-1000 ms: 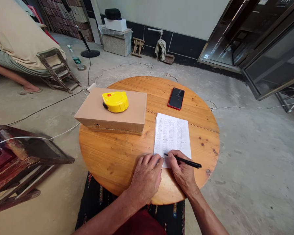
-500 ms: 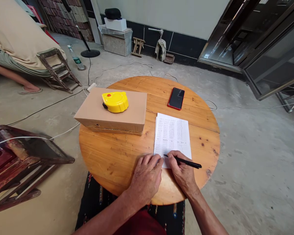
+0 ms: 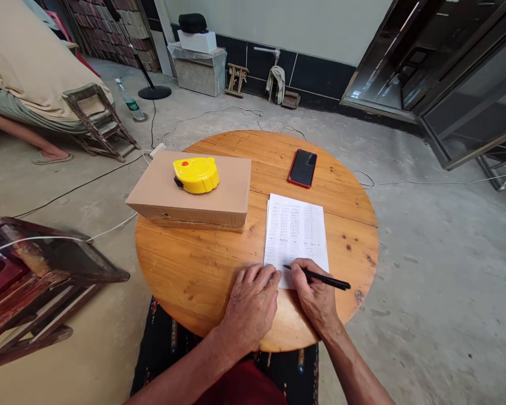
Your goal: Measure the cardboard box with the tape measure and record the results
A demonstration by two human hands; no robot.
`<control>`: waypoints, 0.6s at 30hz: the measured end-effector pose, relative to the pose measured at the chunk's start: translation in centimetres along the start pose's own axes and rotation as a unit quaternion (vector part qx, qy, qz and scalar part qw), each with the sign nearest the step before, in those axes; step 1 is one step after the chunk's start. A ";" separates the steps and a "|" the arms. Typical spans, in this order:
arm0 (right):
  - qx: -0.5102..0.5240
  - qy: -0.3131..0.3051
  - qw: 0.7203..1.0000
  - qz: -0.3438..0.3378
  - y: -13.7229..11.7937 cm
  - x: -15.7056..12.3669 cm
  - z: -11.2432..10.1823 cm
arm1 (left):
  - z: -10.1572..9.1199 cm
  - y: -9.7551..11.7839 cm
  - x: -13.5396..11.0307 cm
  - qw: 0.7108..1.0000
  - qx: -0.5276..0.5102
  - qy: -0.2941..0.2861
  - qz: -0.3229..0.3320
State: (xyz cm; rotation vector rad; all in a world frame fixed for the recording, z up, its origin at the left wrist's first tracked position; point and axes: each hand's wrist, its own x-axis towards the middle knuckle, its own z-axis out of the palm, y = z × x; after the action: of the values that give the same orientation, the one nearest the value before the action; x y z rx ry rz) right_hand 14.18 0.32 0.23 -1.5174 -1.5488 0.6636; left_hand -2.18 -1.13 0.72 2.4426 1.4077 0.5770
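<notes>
A black pen [image 3: 326, 279] is pinched in my right hand [image 3: 316, 295], its tip on the lower part of a white sheet of paper [image 3: 297, 230]. Rows of handwriting in columns cover much of the sheet, and another sheet's edge shows beneath it. My left hand [image 3: 253, 301] lies palm down on the table, fingers stretched out, its fingertips on the paper's lower left corner. Farther left, a yellow tape measure [image 3: 197, 175] rests on a closed cardboard box [image 3: 231, 191]. Beyond the paper lies a phone with a red edge [image 3: 302, 168].
All this is on a round wooden table [image 3: 185, 270]. A wooden chair [image 3: 37, 281] stands close on the left. Behind it are a small wooden stool [image 3: 99, 121], a water bottle [image 3: 129, 101] and a seated person's leg. Thin cables [image 3: 122, 225] run across the floor.
The pen tip has shifted slightly to the right along the paper, with my right hand moving along. My left hand stays in place on the sheet.
</notes>
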 end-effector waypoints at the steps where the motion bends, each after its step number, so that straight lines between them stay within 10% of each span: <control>1: 0.004 0.004 1.000 0.004 0.1 0.0 0.0 | 0.0 0.0 0.0 1.000 0.002 -0.003 0.000; 18: -0.001 -0.004 1.000 0.007 0.0 0.0 0.0 | -0.1 0.1 0.0 1.000 -0.004 0.004 0.001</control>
State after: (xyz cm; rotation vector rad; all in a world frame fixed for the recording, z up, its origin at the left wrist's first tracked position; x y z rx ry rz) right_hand 14.22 0.28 0.21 -1.5302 -1.5459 0.6787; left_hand -2.17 -1.17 0.80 2.4380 1.4028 0.5915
